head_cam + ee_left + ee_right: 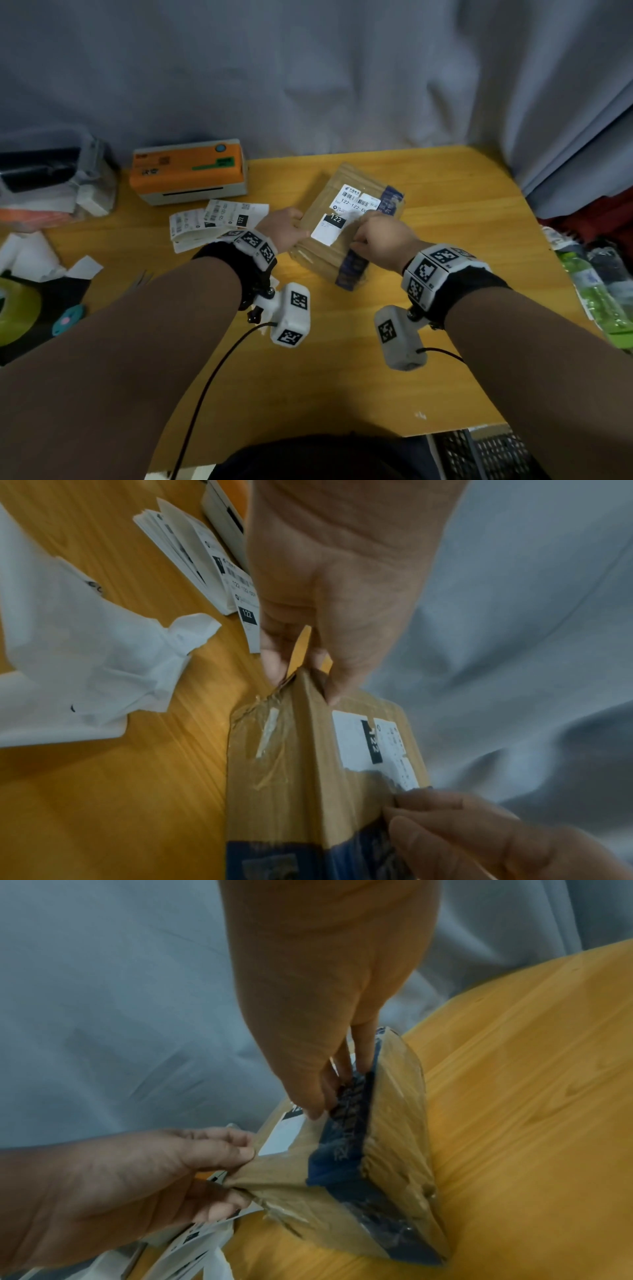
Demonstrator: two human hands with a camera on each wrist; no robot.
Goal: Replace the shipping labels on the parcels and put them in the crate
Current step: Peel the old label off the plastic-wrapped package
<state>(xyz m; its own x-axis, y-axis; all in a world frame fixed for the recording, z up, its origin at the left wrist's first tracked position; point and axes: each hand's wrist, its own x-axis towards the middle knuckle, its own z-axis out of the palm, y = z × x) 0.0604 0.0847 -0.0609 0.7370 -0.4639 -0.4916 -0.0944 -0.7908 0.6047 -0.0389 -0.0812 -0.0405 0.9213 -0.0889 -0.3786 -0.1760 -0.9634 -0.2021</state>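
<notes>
A brown cardboard parcel [329,253] with blue tape lies on the wooden table [445,342]. On its top is a white shipping label [346,212], partly torn, printed with 122 and barcodes. My left hand [297,226] grips the parcel's near-left corner, thumb on top and fingers below, as the left wrist view [301,683] shows. My right hand [359,236] pinches the label's [373,742] torn edge by the blue tape. In the right wrist view its fingertips [316,1112] lie on the parcel [394,1123] top beside the label [284,1134].
An orange label printer [190,171] stands at the back left, with a stack of printed labels [219,219] in front of it. Crumpled white backing paper [30,257] lies at the left. A black crate [479,452] sits below the table's near-right edge. Bags [599,291] lie at the right.
</notes>
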